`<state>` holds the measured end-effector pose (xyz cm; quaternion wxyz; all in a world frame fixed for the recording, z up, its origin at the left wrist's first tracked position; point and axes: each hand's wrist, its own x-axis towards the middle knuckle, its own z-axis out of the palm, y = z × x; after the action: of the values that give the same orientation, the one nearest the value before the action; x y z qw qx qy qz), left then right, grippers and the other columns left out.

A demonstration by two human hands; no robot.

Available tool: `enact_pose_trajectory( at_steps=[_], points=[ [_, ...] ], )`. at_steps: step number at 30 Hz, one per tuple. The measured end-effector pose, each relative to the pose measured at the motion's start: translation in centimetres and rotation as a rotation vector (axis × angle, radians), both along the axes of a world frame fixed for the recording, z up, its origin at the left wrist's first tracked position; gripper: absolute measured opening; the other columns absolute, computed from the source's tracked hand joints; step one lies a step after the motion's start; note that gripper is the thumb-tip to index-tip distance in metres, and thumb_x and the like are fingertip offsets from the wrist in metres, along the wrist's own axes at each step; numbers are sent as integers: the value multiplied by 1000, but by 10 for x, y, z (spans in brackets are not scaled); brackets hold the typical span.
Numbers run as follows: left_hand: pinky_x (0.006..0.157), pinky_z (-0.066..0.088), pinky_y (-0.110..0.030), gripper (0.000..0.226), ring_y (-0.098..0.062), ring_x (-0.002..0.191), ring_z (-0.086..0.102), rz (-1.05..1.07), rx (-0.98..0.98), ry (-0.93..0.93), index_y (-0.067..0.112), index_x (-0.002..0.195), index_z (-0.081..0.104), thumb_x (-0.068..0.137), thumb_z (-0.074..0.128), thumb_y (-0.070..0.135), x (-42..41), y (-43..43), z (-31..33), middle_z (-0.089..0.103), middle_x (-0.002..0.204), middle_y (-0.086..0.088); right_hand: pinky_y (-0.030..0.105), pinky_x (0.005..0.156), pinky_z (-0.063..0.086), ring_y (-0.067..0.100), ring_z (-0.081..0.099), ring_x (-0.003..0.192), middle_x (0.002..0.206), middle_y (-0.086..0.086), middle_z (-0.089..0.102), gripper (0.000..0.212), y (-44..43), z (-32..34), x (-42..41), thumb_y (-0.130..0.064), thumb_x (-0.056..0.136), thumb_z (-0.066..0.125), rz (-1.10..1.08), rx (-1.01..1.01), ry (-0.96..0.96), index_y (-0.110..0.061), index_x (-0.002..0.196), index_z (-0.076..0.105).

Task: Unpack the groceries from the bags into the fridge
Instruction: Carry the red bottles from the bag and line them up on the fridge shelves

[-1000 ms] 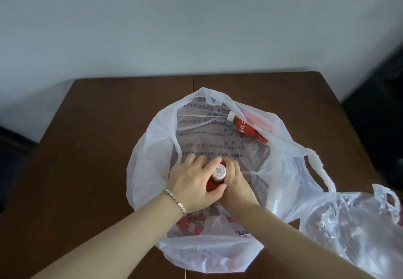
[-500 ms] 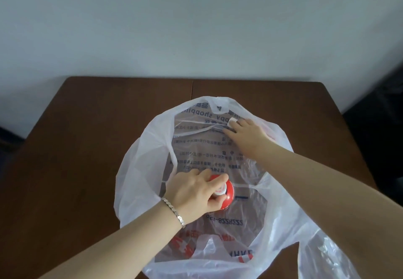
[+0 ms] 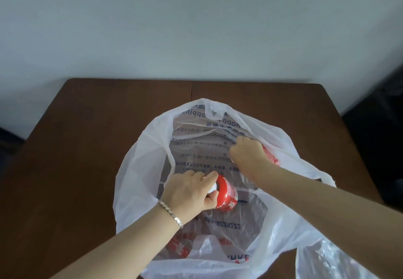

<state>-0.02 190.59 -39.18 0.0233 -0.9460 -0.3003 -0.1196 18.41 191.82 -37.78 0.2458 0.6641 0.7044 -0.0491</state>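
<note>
A white plastic shopping bag (image 3: 139, 169) lies wide open on the brown table (image 3: 76, 147). Inside it, my left hand (image 3: 189, 189) grips a red bottle (image 3: 226, 193) round its white cap end, the body pointing right. At the bag's far right side, my right hand (image 3: 248, 152) curls round a second red bottle (image 3: 271, 158); only a bit of its red label shows past the hand.
A second, clear plastic bag (image 3: 327, 263) lies crumpled at the table's near right corner. A pale wall stands behind the table. Dark furniture sits off the right edge.
My right hand left the first bottle, reached to the far right of the bag and closed on the second red bottle. My left hand kept the first bottle and tilted it.
</note>
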Motion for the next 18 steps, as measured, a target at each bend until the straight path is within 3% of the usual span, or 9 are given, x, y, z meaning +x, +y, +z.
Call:
enact_pose_trajectory(
  at_steps=[4,8,10,12,14,16,18],
  points=[
    [36,37,-14,50,-14,38,54,-40,26,49,15,70,66,74,46,60,-10,-1,-1,57,46,5,29,66,46,21,56,96,117,6,48,31,-47,41,14,-32,97,44,-239,154,270,-15,122,49],
    [35,33,-13,57,-13,35,53,12,-45,99,14,68,65,77,41,65,-2,-2,10,55,43,6,32,73,50,20,59,86,107,-3,53,30,-93,65,5,-47,95,38,-450,365,487,-22,105,53],
    [43,40,-17,60,-16,53,63,74,-54,173,13,84,64,85,37,67,8,-8,23,65,60,3,29,72,53,16,61,81,103,-6,57,29,-112,72,0,-47,92,45,-468,462,550,-21,101,57],
    [65,50,-24,56,-22,84,68,150,-145,320,12,108,54,89,36,62,18,-10,34,69,92,-2,29,71,54,17,62,80,101,-6,58,27,-122,76,-2,-45,90,51,-512,501,624,-20,98,60],
    [74,53,-28,55,-24,90,66,172,-154,422,11,115,50,92,34,59,30,-16,49,68,100,-4,29,72,55,17,63,82,102,-7,57,27,-131,86,-1,-45,90,51,-524,520,638,-20,99,60],
    [70,51,-27,55,-23,89,67,208,-131,463,10,114,50,91,35,59,34,-23,67,68,98,-5,30,74,55,18,63,84,103,-7,57,28,-136,92,1,-45,91,50,-500,536,656,-20,101,59],
    [56,47,-26,55,-23,74,68,229,-81,355,9,102,58,84,49,60,31,-32,85,70,83,-7,33,74,56,20,63,84,103,-5,57,29,-141,103,2,-45,90,52,-482,539,695,-19,102,59]
  ],
)
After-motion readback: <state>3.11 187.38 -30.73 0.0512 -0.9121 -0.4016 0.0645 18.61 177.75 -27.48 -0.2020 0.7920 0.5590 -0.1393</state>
